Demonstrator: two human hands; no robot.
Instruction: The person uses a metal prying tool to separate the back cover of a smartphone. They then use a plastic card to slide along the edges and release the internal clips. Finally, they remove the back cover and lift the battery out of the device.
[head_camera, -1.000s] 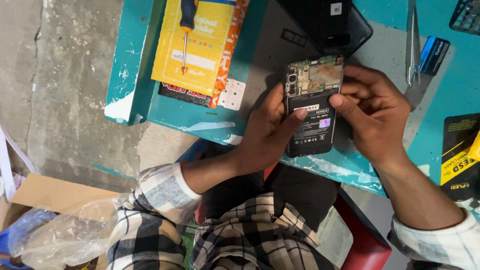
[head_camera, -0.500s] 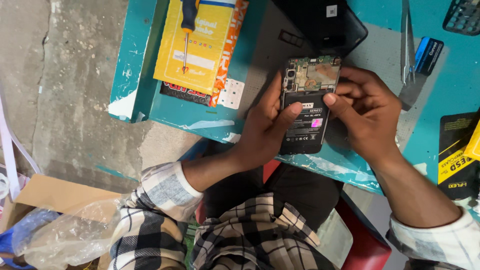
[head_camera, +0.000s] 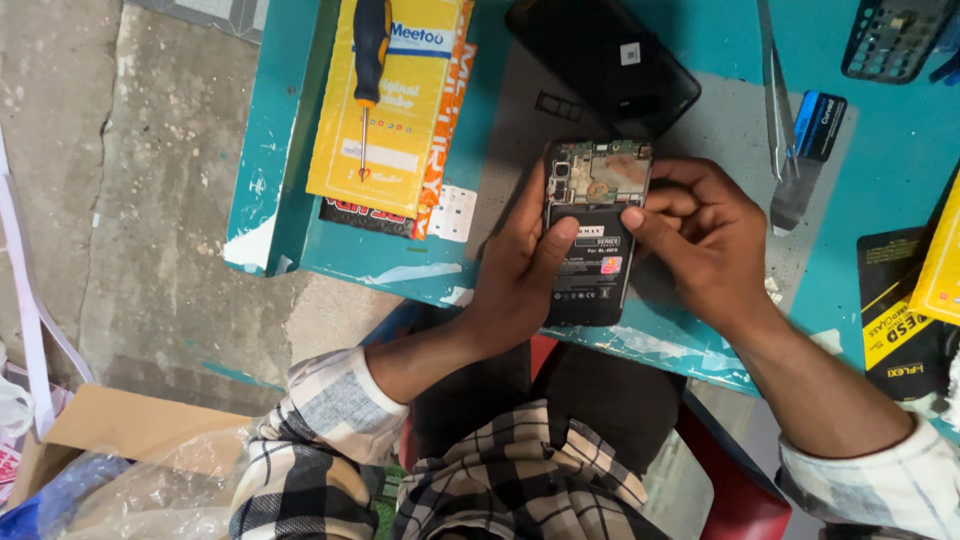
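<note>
An opened smartphone (head_camera: 592, 240) lies back up over the near edge of a teal table (head_camera: 290, 170), its circuit board and black battery exposed. My left hand (head_camera: 520, 270) grips its left side, thumb resting on the battery. My right hand (head_camera: 700, 240) holds the right side, thumb and forefinger pinched at the battery's upper edge. The phone's black back cover (head_camera: 605, 60) lies just beyond on the table.
A screwdriver (head_camera: 368, 70) rests on yellow packets (head_camera: 420, 110) at the left. Tweezers (head_camera: 775, 100) and a small blue-black packet (head_camera: 820, 125) lie to the right, with black-yellow packets (head_camera: 900, 320) at the far right. Cardboard and plastic bags (head_camera: 110, 470) sit on the concrete floor.
Both hands and the phone stay put while the view shifts slightly. My right fingers have drawn in to the top of the battery.
</note>
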